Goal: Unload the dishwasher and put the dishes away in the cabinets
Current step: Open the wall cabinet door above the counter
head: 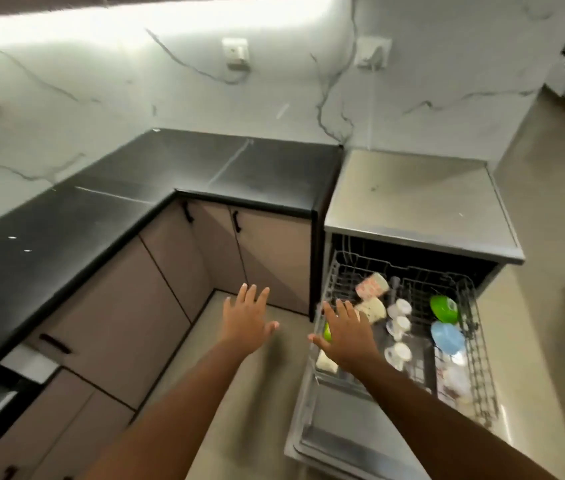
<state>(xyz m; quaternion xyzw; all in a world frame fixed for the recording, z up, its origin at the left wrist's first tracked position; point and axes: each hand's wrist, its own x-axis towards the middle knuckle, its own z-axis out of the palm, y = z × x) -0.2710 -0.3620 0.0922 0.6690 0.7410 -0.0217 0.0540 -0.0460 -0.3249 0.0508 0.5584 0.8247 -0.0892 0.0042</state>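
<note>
Nothing put away | rack pulled out of dishwasher, still full of cups, bowls | left hand and right hand spread, empty | cabinets closed

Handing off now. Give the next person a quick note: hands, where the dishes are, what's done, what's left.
Left hand: open, empty, over the floor.
Right hand: open, empty, above the left side of the pulled-out grey wire dishwasher rack.
Rack holds a green plastic bowl, a light blue plastic bowl, small white cups and patterned mugs.
Beige lower cabinet doors are closed; black countertop carries no dishes.
Done: dishwasher open, rack out.
Left: all the unloading.
</note>
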